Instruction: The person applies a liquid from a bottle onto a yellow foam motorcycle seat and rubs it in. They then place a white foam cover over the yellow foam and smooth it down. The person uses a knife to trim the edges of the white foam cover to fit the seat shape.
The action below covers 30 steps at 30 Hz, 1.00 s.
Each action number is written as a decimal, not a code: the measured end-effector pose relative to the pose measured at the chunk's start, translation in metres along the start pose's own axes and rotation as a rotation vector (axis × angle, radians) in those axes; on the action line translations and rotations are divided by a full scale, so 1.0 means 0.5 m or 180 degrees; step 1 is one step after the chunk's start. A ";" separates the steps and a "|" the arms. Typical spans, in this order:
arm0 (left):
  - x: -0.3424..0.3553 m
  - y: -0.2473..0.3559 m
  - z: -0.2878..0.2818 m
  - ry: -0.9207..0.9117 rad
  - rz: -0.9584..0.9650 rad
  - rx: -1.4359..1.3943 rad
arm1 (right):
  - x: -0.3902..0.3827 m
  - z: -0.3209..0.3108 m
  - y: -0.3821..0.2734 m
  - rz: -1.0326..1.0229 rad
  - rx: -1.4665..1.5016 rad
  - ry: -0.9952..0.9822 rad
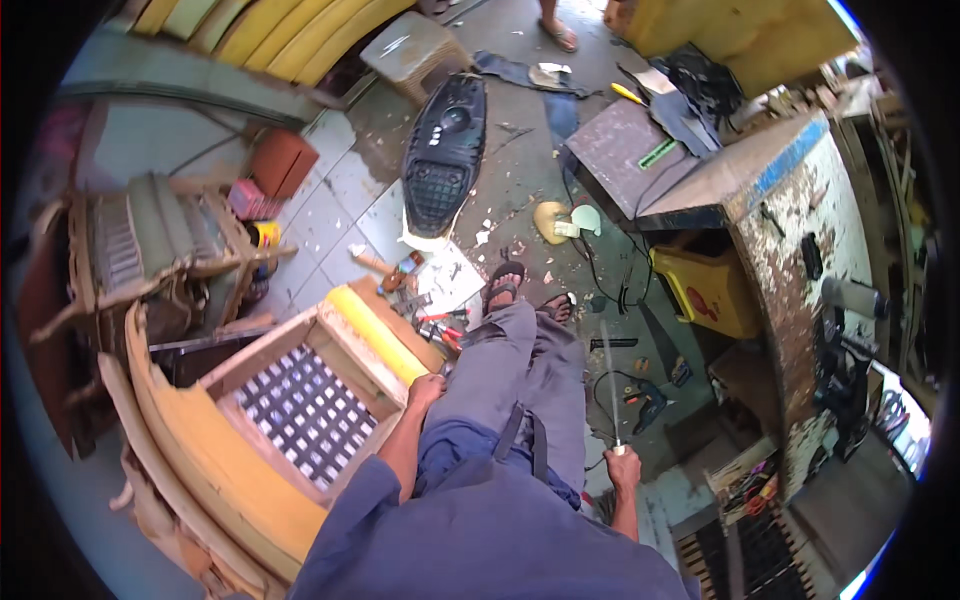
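Knife (611,388) first: it was over the floor on the right side, its long thin blade pointing forward from the closed right hand (622,467), clear of the trouser leg. The left hand (428,389) lay by the left knee and the near corner of a wooden seat frame (262,346); whether it gripped anything, I cannot tell. Dark webbing (315,410) was already woven across that frame, and yellow foam (375,332) ran along its front edge. Neither padding nor cloth covered the webbing; how much work remained could not be judged.

Room to move looked tight. The seat frame hemmed in the left side, a drill (650,402) lay near the blade, and hand tools (440,325) sat beside the feet. Ahead, scraps littered the floor up to a black motorcycle seat (445,150).
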<state>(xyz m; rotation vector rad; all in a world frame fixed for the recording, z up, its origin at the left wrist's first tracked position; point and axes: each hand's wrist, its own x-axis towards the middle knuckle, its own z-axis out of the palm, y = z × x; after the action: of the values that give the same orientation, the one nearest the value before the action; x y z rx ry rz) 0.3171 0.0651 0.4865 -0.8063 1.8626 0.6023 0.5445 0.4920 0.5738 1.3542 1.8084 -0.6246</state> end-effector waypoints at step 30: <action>0.700 0.011 -0.166 0.0838 0.1030 0.0636 | 0.033 0.093 -0.257 -0.0205 -0.0107 -0.0350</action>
<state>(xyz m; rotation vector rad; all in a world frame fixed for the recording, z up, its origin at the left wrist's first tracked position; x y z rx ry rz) 0.1595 -0.0828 0.1991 -0.4721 2.2787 0.5148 0.4340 0.4258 0.5252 1.2199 1.7719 -0.6865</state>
